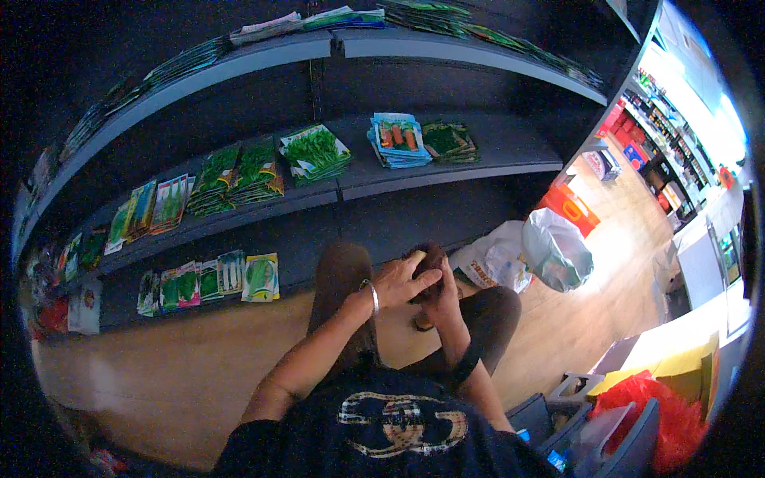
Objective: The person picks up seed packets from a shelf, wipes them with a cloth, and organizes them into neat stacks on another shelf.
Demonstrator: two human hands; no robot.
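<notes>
My left hand (pixel 395 278), with a silver-coloured bangle at the wrist, curls around a dark brown object (pixel 428 256) in front of my knees. From the other side my right hand (pixel 446 294) grips the same object, a black band on that wrist. Dim light and my fingers hide much of it, so I cannot tell what it is. Ahead on the dark shelf are stacks of printed packets, among them carrot-picture packets (pixel 399 138) and leafy-green packets (pixel 315 149). More packets (pixel 260 278) stand on the lowest shelf.
A white plastic bag (pixel 557 250) and another printed bag (pixel 499 254) sit on the floor to the right, by an orange box (pixel 568 206). Behind at lower right are a red plastic bag (pixel 654 412) and grey crates (pixel 627 439). An upper shelf edge (pixel 472 54) overhangs.
</notes>
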